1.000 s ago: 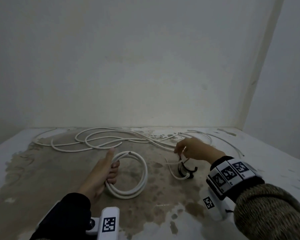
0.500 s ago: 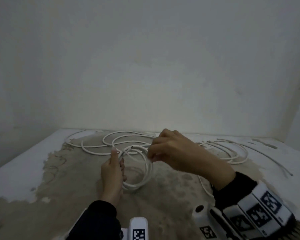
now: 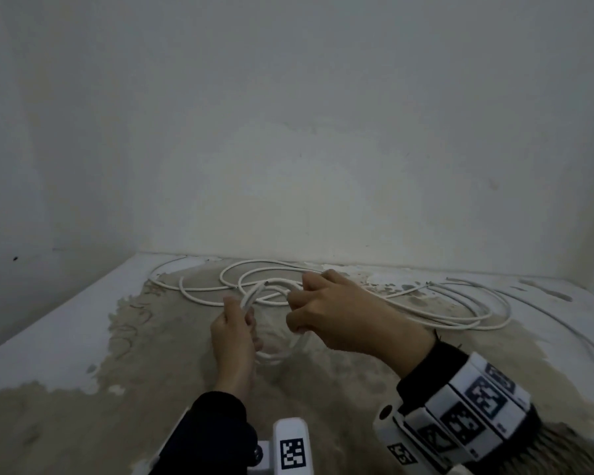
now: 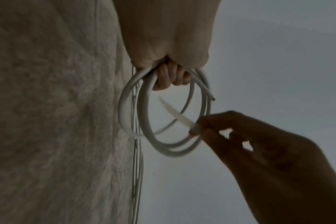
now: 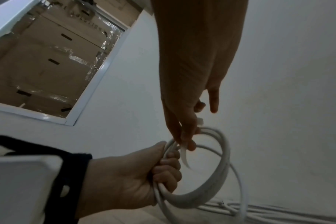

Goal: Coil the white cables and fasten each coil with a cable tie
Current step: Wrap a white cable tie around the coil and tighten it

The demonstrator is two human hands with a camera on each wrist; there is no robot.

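Note:
My left hand (image 3: 235, 323) grips a small coil of white cable (image 3: 275, 358) by its left side and holds it upright just above the stained surface. The left wrist view shows the coil (image 4: 164, 145) as about three loops with one cut end free. My right hand (image 3: 299, 311) is at the coil's right side. It pinches a white cable tie (image 4: 175, 114) whose pointed tail reaches into the loops. In the right wrist view the cable tie (image 5: 184, 158) hangs curved from the right fingers (image 5: 185, 136), just beside the left hand (image 5: 128, 178).
Long loose white cables (image 3: 254, 274) lie in loops at the back of the surface, and more cable loops (image 3: 460, 311) spread to the right. Walls close off the back and the left. A thin stray cable (image 3: 563, 330) runs off at the far right.
My right hand has come from the right part of the surface over to the coil, carrying a cable tie. My left hand has raised the coil off the surface.

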